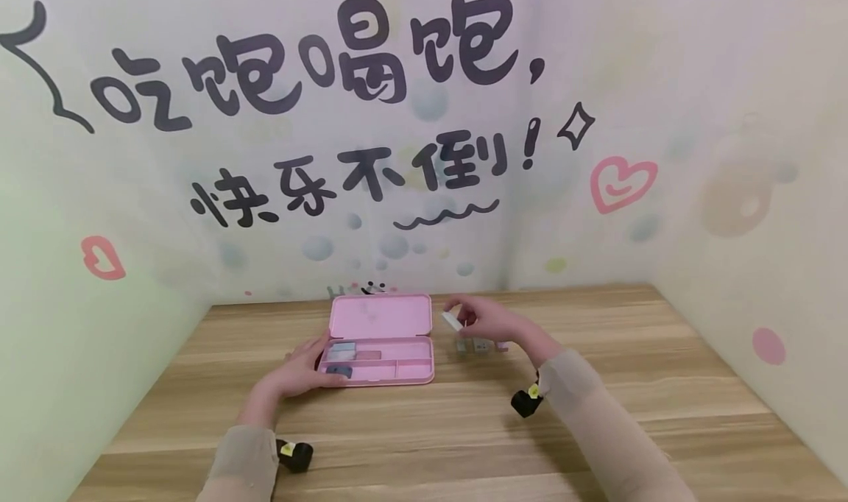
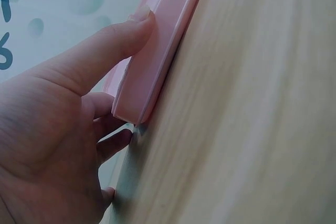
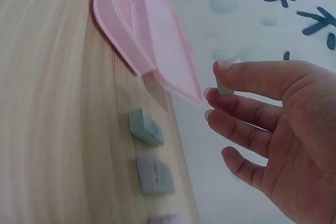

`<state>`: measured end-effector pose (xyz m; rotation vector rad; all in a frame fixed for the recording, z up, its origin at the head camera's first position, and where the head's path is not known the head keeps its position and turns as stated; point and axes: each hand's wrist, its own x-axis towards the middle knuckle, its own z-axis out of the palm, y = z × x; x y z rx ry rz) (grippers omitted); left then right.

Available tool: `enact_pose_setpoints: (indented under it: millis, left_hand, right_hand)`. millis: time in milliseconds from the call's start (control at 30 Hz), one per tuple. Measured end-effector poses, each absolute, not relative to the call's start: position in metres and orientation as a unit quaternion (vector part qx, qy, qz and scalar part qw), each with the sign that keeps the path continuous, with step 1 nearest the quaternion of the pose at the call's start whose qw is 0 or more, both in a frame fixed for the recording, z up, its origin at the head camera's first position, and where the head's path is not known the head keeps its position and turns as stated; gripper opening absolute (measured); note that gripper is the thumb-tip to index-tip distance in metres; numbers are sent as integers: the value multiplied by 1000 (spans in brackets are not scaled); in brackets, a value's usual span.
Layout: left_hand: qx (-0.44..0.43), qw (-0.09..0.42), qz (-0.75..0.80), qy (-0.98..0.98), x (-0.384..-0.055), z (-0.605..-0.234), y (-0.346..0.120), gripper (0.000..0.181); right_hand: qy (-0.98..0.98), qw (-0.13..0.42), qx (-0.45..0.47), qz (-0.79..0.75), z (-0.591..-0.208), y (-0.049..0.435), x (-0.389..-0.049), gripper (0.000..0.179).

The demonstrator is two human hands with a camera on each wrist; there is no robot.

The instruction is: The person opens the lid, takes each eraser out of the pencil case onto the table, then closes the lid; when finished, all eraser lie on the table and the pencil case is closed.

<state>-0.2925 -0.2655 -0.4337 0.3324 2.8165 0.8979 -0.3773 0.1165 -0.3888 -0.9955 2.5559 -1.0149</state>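
A pink pencil case [image 1: 414,370] lies open on the table, its lid [image 1: 380,316] folded back toward the wall. My left hand [image 1: 301,369] grips the left end of the case, thumb along its front side in the left wrist view and fingers around the end. To the right of the lid, my right hand [image 1: 489,319] is raised above the table. Between thumb and forefinger it pinches a small whitish eraser-like block [image 1: 453,321]. Inside the case, blue and white blocks [image 1: 341,351], a pink block [image 1: 368,355] and a dark grey one [image 1: 339,371] sit at the left.
Under my right hand, a greenish block [image 3: 145,127], a grey block [image 3: 155,176] and a pink block [image 3: 165,219] stand in a row on the wooden table [image 1: 424,443]. A patterned wall sheet [image 1: 265,266] rises right behind the table's back edge.
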Motion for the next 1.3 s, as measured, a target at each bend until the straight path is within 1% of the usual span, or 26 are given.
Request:
enact_pose_setpoints:
  millis: [133, 367, 600, 800, 1300]
  left_hand:
    - [113, 84, 301, 943, -293, -433, -265, 110]
    - [117, 83, 297, 944, -293, -433, -267, 108]
    - [117, 83, 298, 944, -292, -433, -268, 108]
    - [115, 86, 298, 944, -291, -432, -266, 108]
    - [117, 88, 302, 942, -295, -435, -266, 111]
  right_hand:
    - [868, 95, -331, -357, -396, 134, -375, 41]
    - [865, 92, -306, -387, -407, 161, -372, 40]
    - [872, 64, -292, -388, -411, 185, -373, 43]
    - [877, 46, -271, -393, -412, 203, -373, 42]
    - [877, 42, -242, -413, -422, 224, -374, 41]
